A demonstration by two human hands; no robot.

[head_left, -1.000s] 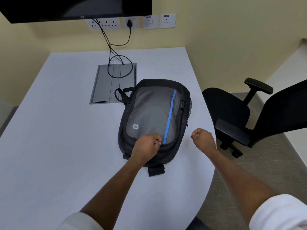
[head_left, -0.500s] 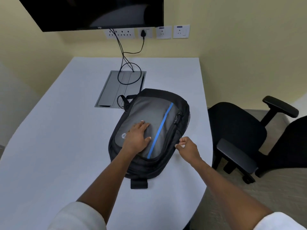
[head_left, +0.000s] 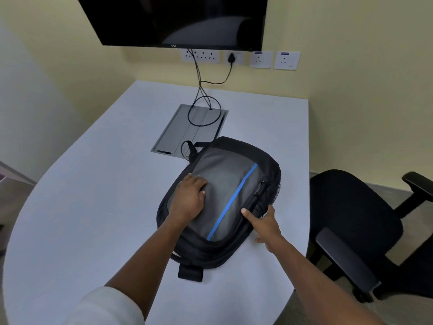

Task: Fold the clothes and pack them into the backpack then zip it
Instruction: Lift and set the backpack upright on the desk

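White rounded table [head_left: 93,207] stands against a yellow wall [head_left: 351,66]. On it lies the black and grey fabric backpack with a blue stripe [head_left: 225,184]. Left hand [head_left: 189,200] presses flat on its grey panel, fingers straight and together. Right hand [head_left: 264,225] grips its right edge, fingers curled around the side.

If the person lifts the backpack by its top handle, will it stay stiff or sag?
The backpack probably sags somewhat: it is fabric, and the left hand lies flat on its grey panel. It looks filled and rounded, so likely it has some weight. On the smooth table it may slide when pushed.
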